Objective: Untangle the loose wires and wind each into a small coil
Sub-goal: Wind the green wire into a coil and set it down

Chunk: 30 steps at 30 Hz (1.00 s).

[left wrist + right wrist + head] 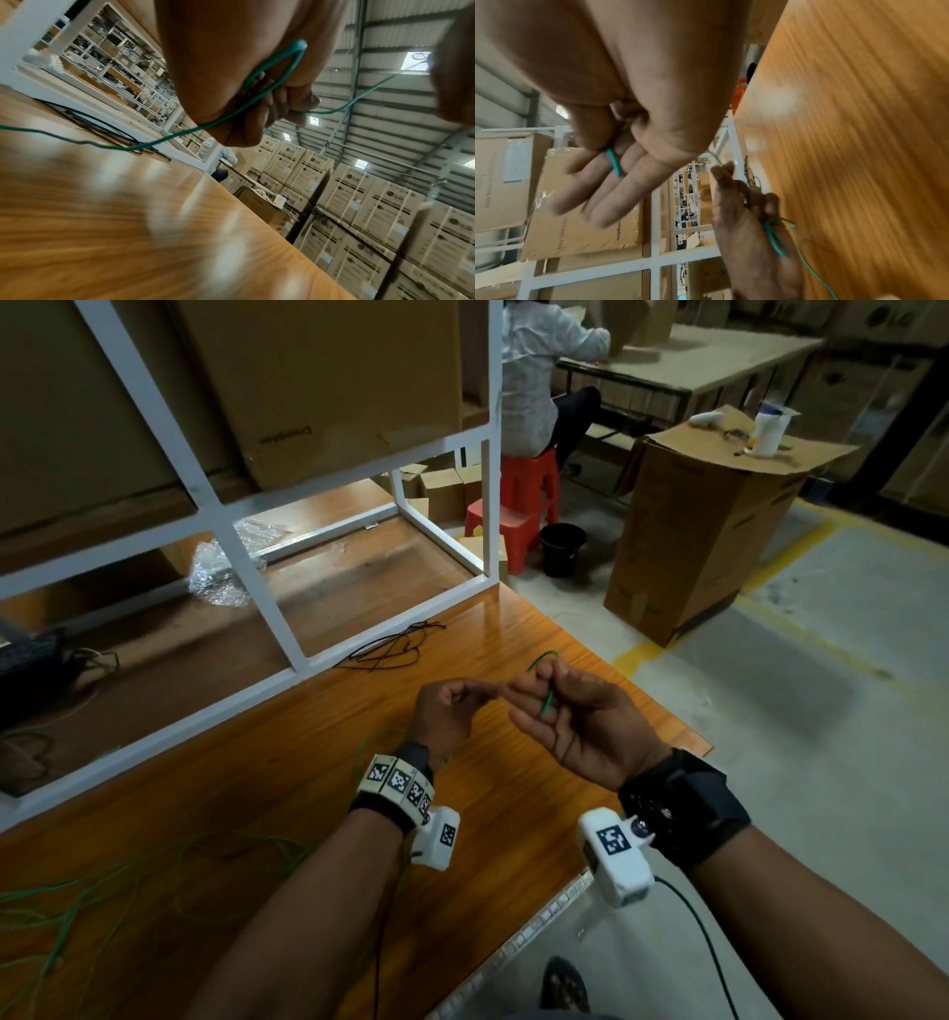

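We hold the green wire over the table — right hand pinching its end, left hand curled round a loop.

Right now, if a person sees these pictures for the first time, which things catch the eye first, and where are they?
First, the two hands raised over the glossy orange wooden table: the left hand and the right hand both grip a thin green wire, whose slack trails to the table's near left. Next, the white metal frame on the table's far side, with thin black wires lying at its foot.
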Each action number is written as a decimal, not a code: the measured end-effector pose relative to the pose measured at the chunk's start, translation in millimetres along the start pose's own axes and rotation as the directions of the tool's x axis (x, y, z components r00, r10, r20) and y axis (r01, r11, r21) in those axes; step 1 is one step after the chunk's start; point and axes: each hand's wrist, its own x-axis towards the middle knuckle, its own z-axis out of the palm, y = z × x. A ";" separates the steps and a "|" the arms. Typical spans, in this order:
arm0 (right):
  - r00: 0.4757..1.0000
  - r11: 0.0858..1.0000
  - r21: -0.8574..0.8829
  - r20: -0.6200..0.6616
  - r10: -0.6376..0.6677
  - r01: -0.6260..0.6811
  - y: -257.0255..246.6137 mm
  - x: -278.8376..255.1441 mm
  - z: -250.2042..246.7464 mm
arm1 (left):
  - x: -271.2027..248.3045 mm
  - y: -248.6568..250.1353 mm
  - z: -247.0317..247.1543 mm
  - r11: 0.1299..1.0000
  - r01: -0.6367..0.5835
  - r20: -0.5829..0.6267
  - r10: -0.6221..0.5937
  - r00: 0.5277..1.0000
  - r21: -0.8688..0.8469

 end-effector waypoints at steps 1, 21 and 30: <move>0.996 0.997 -0.004 -0.048 -0.072 0.072 -2.6 5.3 3.8 | -5.4 -0.1 4.0 1.000 0.005 0.037 -0.005 0.999 0.015; 0.990 -0.246 -0.965 -0.065 -0.122 -0.093 -18.5 18.1 -63.2 | -32.3 16.2 -48.5 0.936 -0.188 0.068 0.176 0.982 0.297; 0.978 -0.179 -0.979 -0.129 0.164 -0.099 -10.9 14.6 -46.3 | -16.8 32.8 -62.9 0.797 -0.334 0.167 0.290 0.943 0.504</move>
